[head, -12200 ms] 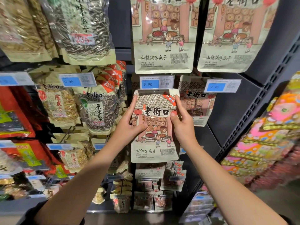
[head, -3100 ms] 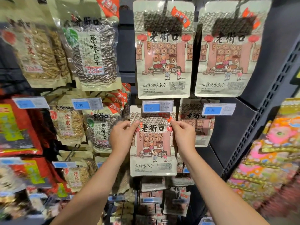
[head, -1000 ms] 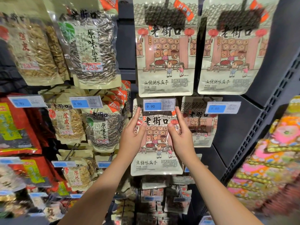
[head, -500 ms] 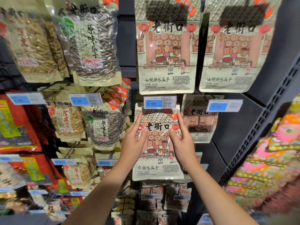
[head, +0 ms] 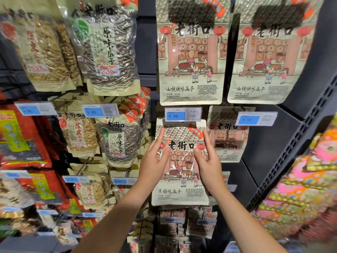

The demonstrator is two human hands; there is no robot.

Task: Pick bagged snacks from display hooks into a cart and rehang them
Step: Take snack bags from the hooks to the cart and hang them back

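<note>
Dark grey metal display rack (head: 273, 161) filling the view, hung top to bottom with bagged snacks. Along its top edge, toward the right: two large cream paper bags printed with a shop scene and red lanterns (head: 190, 57), side by side. At the upper left: clear plastic bag of striped sunflower seeds (head: 107, 52), beside a blurred clear bag of pale seeds (head: 42, 52). At the left edge: red foil bags (head: 20, 139), out of focus. At the right edge: bright pink and yellow packets (head: 310, 179), blurred. In the middle of the rack, just under a blue and white price tag reading 9.90 (head: 182, 114): smaller cream paper bag with the same shop scene and an orange corner label (head: 180, 179), upright, its top edge touching the tag; whether on its hook or off, cannot tell. Left hand (head: 155, 161) gripping the bag's left edge, thumb pressed on the front, fingers stretched up along the side. Right hand (head: 207, 159) gripping the right edge the same way. Just right of it: another small cream bag (head: 228, 141) under a second 9.90 tag (head: 256, 119).
</note>
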